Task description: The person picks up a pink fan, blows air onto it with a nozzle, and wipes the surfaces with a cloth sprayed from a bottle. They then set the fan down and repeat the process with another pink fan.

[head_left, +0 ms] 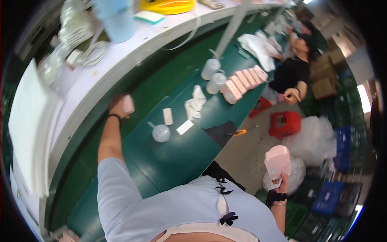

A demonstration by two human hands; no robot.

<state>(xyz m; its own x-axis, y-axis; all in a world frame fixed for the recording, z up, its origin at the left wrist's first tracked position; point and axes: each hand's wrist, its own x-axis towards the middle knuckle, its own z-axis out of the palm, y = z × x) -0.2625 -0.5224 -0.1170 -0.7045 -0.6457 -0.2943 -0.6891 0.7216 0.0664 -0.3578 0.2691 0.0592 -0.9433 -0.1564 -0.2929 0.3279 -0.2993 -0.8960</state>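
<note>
My left hand reaches out over the dark green belt surface, closed around a pink rounded case; motion blurs the hand a little. Off to the right, past the table's edge, my right hand grips a larger pink plastic case by its lower end. A small white piece shows by the right fingers. On the green table between my arms lie a round translucent squeeze bottle, two small white pads and a crumpled white cloth.
A row of pink cases stands near two translucent bottles. An orange-handled screwdriver lies on a dark cloth at the table's edge. A red stool and plastic bags are at right. A person works at the far right.
</note>
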